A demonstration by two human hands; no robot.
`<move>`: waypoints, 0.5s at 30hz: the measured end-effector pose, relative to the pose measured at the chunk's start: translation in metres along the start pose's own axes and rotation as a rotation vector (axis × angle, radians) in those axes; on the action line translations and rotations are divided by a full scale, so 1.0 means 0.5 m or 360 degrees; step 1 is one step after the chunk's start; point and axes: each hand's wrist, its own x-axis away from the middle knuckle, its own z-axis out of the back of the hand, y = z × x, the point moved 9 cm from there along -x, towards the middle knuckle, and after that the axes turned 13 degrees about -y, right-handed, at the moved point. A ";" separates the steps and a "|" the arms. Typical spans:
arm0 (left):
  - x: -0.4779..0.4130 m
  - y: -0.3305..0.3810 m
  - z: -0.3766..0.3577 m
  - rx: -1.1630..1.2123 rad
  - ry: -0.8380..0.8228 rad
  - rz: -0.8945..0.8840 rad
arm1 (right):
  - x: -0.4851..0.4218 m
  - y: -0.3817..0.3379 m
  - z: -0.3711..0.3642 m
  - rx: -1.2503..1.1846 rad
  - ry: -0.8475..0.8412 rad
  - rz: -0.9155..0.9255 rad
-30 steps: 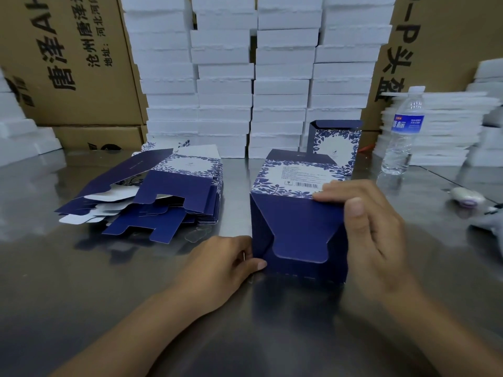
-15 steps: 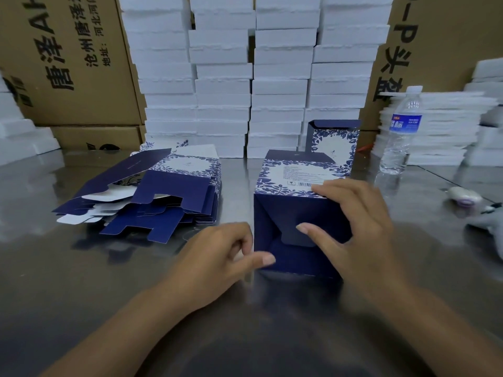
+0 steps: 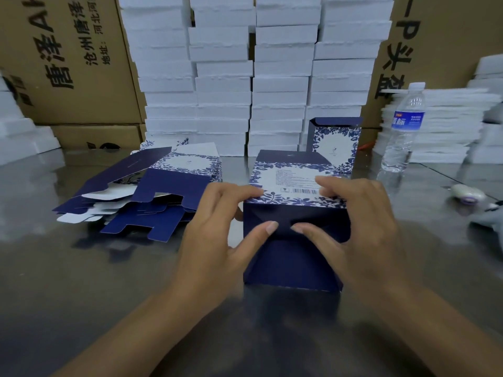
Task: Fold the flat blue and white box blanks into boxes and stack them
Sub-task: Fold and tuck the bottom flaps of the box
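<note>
Head camera, looking down at a steel tabletop (image 3: 81, 295): a person works a blue and white box (image 3: 294, 268) at the centre of the surface, directly in front of them. The box lies on its side, its patterned white panel with printed text and a barcode facing up and its dark blue end turned toward the camera.

The left hand (image 3: 217, 240) is at the box's near left corner, fingers curled over the top edge and thumb pressing on the dark blue end flaps; its grip is closed on the box. The right hand (image 3: 362, 227) mirrors it at the near right corner, fingers over the barcode panel and thumb on the same flaps, its grip likewise grasping the box. The two thumb tips sit just beside each other at the middle of the end face.

To the left, apart from the hands, a loose pile of flat blanks (image 3: 168, 191) rests on the tabletop, blue tabs and white undersides fanned out. Behind the box, toward the right, a finished box (image 3: 336, 145) stands upright with its top flap raised.

Tall columns of white foam blocks (image 3: 277, 77) fill the back, flanked by brown cardboard cartons (image 3: 68, 63) with black printed characters. At right, a water bottle (image 3: 405, 126) with a blue label stands in front of a stack of thin white sheets (image 3: 449, 126), and a small white and purple object (image 3: 466, 197) lies nearby on the tabletop.
</note>
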 end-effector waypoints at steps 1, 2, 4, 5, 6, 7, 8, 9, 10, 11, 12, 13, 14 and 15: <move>-0.001 0.004 0.008 -0.0013 0.0047 -0.0009 | 0.000 -0.005 0.000 0.0024 0.0008 0.0023; -0.002 0.008 0.016 -0.0032 0.0091 -0.0025 | 0.000 -0.010 0.000 0.0045 0.0012 0.0045; -0.003 0.018 0.027 -0.0068 0.0150 -0.0081 | 0.000 -0.018 -0.001 0.0048 0.0004 0.0075; -0.003 0.026 0.029 -0.0071 0.0164 -0.0130 | 0.000 -0.021 -0.001 0.0032 -0.0006 0.0083; -0.002 0.035 0.030 -0.0063 0.0170 -0.0197 | -0.001 -0.023 -0.001 0.0014 -0.0016 0.0088; -0.001 0.045 0.028 -0.0055 0.0169 -0.0273 | -0.002 -0.027 -0.002 0.0001 -0.0022 0.0093; 0.002 0.054 0.025 -0.0054 0.0167 -0.0342 | -0.002 -0.031 -0.001 -0.0003 -0.0020 0.0102; 0.004 0.060 0.022 -0.0056 0.0166 -0.0394 | -0.003 -0.035 -0.001 -0.0005 -0.0009 0.0112; 0.005 0.064 0.021 -0.0051 0.0167 -0.0421 | -0.003 -0.038 0.000 -0.0011 0.0002 0.0119; 0.005 0.063 0.020 -0.0034 0.0165 -0.0427 | -0.003 -0.040 0.000 -0.0025 0.0008 0.0124; 0.003 0.062 0.021 -0.0007 0.0160 -0.0420 | -0.003 -0.041 0.000 -0.0044 0.0010 0.0128; 0.001 0.060 0.022 0.0021 0.0156 -0.0412 | -0.004 -0.042 0.000 -0.0062 0.0014 0.0132; -0.001 0.058 0.023 0.0043 0.0154 -0.0403 | -0.004 -0.042 0.001 -0.0077 0.0022 0.0137; -0.002 0.057 0.023 0.0062 0.0153 -0.0391 | -0.003 -0.042 0.002 -0.0089 0.0031 0.0144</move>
